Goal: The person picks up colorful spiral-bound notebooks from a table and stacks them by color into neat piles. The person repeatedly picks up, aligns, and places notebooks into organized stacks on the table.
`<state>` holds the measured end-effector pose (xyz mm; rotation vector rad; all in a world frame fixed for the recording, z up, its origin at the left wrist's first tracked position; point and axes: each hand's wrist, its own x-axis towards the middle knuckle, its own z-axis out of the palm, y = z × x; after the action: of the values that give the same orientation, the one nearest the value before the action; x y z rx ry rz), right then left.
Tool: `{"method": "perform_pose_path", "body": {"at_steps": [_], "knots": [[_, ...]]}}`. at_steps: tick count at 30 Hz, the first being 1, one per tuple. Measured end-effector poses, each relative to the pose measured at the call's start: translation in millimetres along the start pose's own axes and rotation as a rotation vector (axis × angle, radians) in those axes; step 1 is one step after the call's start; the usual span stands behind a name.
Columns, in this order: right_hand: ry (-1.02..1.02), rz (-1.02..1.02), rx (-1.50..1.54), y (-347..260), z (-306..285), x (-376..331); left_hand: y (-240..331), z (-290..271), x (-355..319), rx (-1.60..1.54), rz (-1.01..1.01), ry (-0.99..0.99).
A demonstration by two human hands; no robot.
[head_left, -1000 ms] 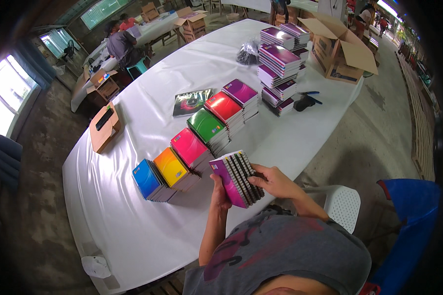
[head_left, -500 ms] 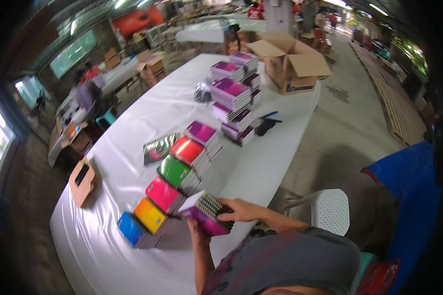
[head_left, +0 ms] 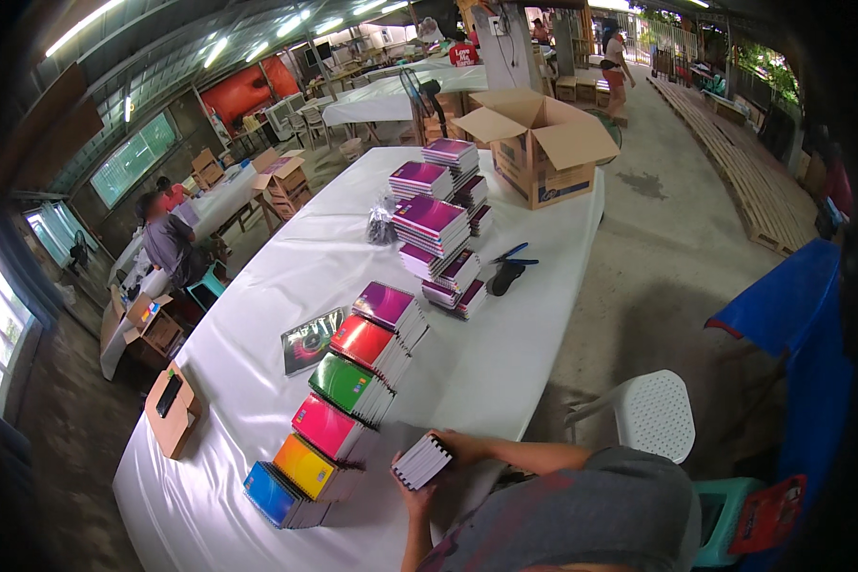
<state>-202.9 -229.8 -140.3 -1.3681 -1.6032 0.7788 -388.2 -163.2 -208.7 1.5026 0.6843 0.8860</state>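
Observation:
A small stack of spiral notebooks (head_left: pixel 422 463) is held between my two hands over the near right side of the table, its white page edges facing up. My left hand (head_left: pixel 414 494) grips it from the near left. On its right side, my right hand (head_left: pixel 461 447) is closed round it, the fingers partly hidden. Just left of my hands runs a slanting row of notebook stacks: blue (head_left: pixel 276 492), yellow (head_left: pixel 303 465), pink (head_left: pixel 324 424), green (head_left: pixel 340 382), red (head_left: pixel 361 339) and purple (head_left: pixel 383 302).
Taller piles of purple notebooks (head_left: pixel 431 217) stand farther back, beside blue-handled pliers (head_left: pixel 517 255). Behind them is an open cardboard box (head_left: pixel 543 162). A wrapped dark notebook (head_left: pixel 312 340) and a cardboard piece (head_left: pixel 173 419) lie left. A white stool (head_left: pixel 656 415) stands right of the table.
The held notebooks have been turned: their purple cover and spiral bindings faced me before, and now the page edges do. Both hands have shifted slightly down and right in view.

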Motion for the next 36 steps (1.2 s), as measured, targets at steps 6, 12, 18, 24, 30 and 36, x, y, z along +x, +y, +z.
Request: {"method": "perform_pose_path", "body": {"at_steps": [6, 12, 18, 24, 30, 36], "knots": [[-0.066, 0.106, 0.214, -6, -14, -5, 15, -1, 5, 0.13, 0.059, -0.027], [0.026, 0.343, 0.422, -84, -59, -26, 134, 38, 16, -0.189, -0.291, -0.091], [0.411, 0.331, 0.936, -112, -91, -27, 184, 71, 35, -0.289, -0.345, -0.123], [0.53, 0.163, 0.906, -123, -126, 2, 182, 139, 59, -0.718, -0.182, 0.101], [0.5, -0.067, 0.818, -110, -179, 20, 229, 143, 114, -0.763, -0.066, 0.03], [0.422, -0.046, 0.53, -144, -289, 61, 299, 144, 193, -0.718, -0.3, -0.049]]}}
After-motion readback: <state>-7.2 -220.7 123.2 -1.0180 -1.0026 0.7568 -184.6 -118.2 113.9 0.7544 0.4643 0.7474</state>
